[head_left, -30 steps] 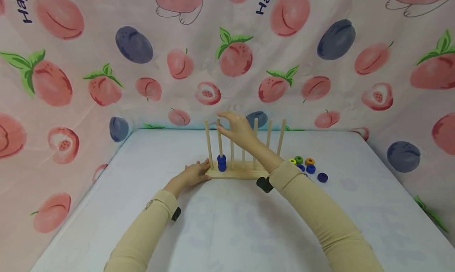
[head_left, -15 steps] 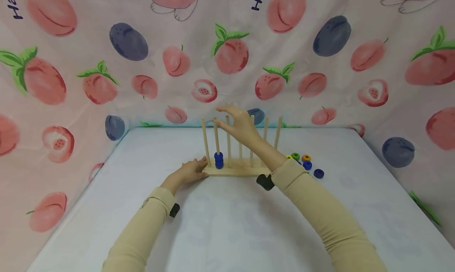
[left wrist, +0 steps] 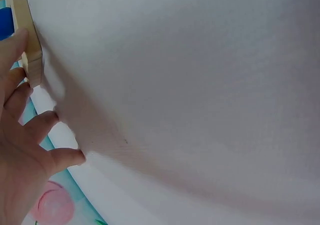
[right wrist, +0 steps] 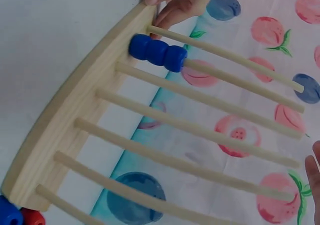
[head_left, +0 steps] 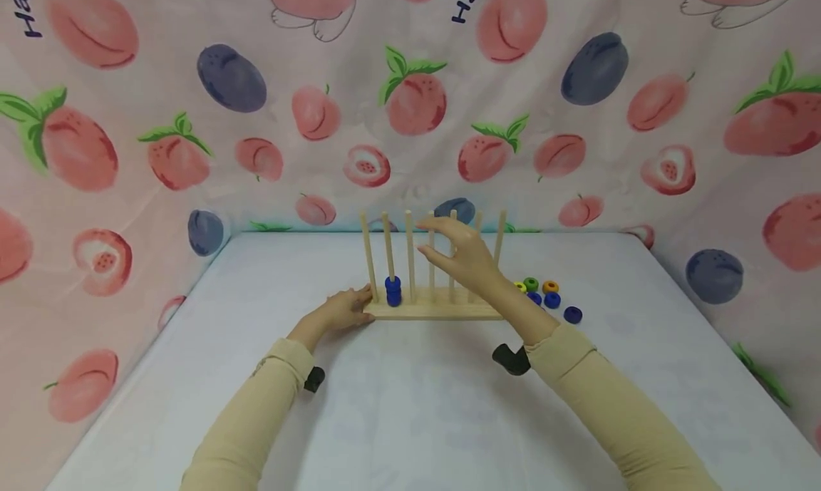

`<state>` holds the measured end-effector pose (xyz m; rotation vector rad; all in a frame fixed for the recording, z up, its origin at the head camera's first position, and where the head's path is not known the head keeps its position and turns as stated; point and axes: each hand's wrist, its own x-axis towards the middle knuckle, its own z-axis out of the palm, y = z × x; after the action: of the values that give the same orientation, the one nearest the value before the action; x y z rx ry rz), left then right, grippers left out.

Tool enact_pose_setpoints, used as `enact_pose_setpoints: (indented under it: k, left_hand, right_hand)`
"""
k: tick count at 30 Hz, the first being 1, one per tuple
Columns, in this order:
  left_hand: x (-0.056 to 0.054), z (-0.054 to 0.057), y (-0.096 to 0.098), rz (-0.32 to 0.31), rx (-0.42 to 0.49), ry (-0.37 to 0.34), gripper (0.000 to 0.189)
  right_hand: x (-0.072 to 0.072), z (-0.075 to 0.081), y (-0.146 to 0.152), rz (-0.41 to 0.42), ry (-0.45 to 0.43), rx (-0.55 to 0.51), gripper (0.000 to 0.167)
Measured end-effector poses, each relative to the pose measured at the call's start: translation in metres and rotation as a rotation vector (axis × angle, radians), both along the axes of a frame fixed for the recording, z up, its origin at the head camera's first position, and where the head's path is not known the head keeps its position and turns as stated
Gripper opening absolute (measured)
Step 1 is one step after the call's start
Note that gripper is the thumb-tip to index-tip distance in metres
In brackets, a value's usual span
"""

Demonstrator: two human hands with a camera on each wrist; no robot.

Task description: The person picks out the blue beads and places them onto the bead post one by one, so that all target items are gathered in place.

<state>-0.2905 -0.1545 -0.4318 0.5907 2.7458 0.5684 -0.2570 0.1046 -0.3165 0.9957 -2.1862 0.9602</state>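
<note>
In the head view a wooden peg rack (head_left: pixel 442 308) stands on the white table, with several upright pegs. A short stack of three blue beads (right wrist: pixel 156 52) sits low on its second peg from the left. My left hand (head_left: pixel 345 310) holds the left end of the base, thumb at the front and fingers behind; the left wrist view shows the thumb (left wrist: pixel 14 47) on the wood. My right hand (head_left: pixel 465 257) hangs near the upper part of the middle pegs, thumb and fingers apart, holding nothing. It hides part of the right-hand pegs.
Loose beads lie right of the rack: orange (head_left: pixel 550 286), green (head_left: pixel 530 284), yellow (head_left: pixel 520 287), blue (head_left: pixel 552 301) and dark blue (head_left: pixel 573 315). A red bead (right wrist: pixel 33 218) shows in the right wrist view. A fruit-patterned cloth (head_left: pixel 410 120) hangs behind the table.
My right hand has moved right, away from the second peg, past the third. The left hand keeps its hold on the base, and the blue beads stay on their peg.
</note>
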Motion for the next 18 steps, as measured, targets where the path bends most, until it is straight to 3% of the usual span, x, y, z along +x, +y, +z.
enact_pose_setpoints:
  k: [10, 14, 18]
  left_hand:
    - [-0.003, -0.001, 0.001, -0.053, -0.026, 0.061, 0.060]
    - [-0.003, 0.000, 0.001, -0.079, -0.025, 0.080, 0.061]
    - [-0.003, 0.002, -0.001, -0.047, 0.017, 0.055, 0.064]
  right_hand:
    - [0.003, -0.018, 0.041, 0.055, -0.082, 0.067, 0.035]
    - [0.003, -0.024, 0.061, 0.032, -0.137, 0.085, 0.034]
    - [0.002, -0.028, 0.077, 0.019, -0.207, 0.095, 0.034]
